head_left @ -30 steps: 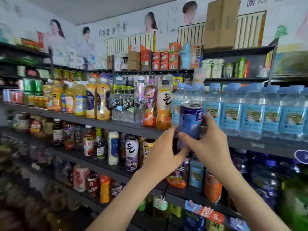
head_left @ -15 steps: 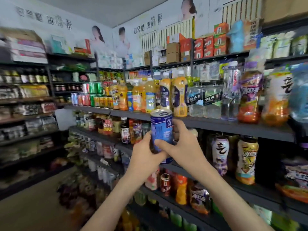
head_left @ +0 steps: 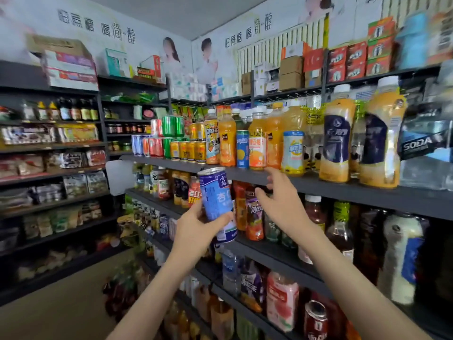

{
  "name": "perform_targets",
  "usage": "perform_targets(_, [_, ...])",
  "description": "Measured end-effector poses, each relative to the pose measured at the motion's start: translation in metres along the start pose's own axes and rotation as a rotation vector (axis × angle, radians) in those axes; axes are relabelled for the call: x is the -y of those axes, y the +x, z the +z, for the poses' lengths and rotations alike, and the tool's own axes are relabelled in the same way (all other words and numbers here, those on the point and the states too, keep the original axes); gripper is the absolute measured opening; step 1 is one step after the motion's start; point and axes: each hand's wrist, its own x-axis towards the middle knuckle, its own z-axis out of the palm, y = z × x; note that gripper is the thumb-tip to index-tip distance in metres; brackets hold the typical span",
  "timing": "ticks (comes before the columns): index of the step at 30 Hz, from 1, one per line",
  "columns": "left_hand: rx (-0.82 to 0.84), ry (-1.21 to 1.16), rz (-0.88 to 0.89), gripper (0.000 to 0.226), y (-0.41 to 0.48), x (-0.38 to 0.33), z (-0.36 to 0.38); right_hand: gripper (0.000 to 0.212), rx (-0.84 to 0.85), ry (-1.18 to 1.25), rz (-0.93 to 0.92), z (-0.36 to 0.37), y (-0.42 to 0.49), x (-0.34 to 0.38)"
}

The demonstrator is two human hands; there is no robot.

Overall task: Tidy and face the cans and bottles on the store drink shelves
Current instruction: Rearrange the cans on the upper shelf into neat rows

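1. Half a second ago both hands gripped the blue can [head_left: 215, 200]. The right hand [head_left: 282, 207] has since let go, and the view has swung further left along the shelves.
2. The left hand [head_left: 196, 231] alone grips the can now, thumb across its lower front and fingers wrapped behind. The can is carried in the air and touches no shelf.
3. The right hand is released, fingers loosely spread and holding nothing. It is just right of the can and apart from it, with its fingertips near the front edge of the upper shelf [head_left: 343, 196].
4. The can's long axis is near upright, with the top tipped a little to the left and the label towards the camera.
5. The relation that counts is a group of similar blue cans [head_left: 137, 144] standing above and to the left of the left hand, at the far end of that upper shelf beside the red cans [head_left: 154, 147]. The can probably belongs there, though the labels are too blurred to confirm a match.
6. The left hand is the nearer one and already holds the can. The move would likely go up and leftward, with the can kept upright over the shelf lip.
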Motion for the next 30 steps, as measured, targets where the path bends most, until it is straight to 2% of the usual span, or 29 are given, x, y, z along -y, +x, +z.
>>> perform_targets(4, [0.006,0.044,0.000,0.036,0.079,0.032,-0.029,0.066,-0.049,-0.178,-0.035,0.055,0.080,-0.012])
perform_targets(7, [-0.018,0.036,0.020,0.033,0.134,0.051,-0.047,0.073,-0.117,-0.414,-0.070,0.090,0.133,-0.016])
perform_targets(11, [-0.012,0.023,0.071,0.054,0.205,0.068,-0.058,0.075,-0.215,-0.632,-0.078,0.129,0.189,-0.025])
perform_targets(14, [0.047,-0.026,0.121,0.042,0.256,0.083,-0.060,0.074,-0.315,-0.712,-0.037,0.148,0.224,-0.033])
perform_targets(21, [0.270,-0.132,0.209,0.041,0.352,0.110,-0.064,0.065,-0.523,-0.983,0.133,0.172,0.269,-0.048])
perform_targets(26, [0.372,-0.207,0.275,0.034,0.387,0.122,-0.060,0.058,-0.621,-1.044,0.171,0.175,0.273,-0.051])
perform_targets(30, [0.424,-0.288,0.292,0.044,0.385,0.124,-0.053,0.055,-0.658,-0.958,0.112,0.183,0.258,-0.045])
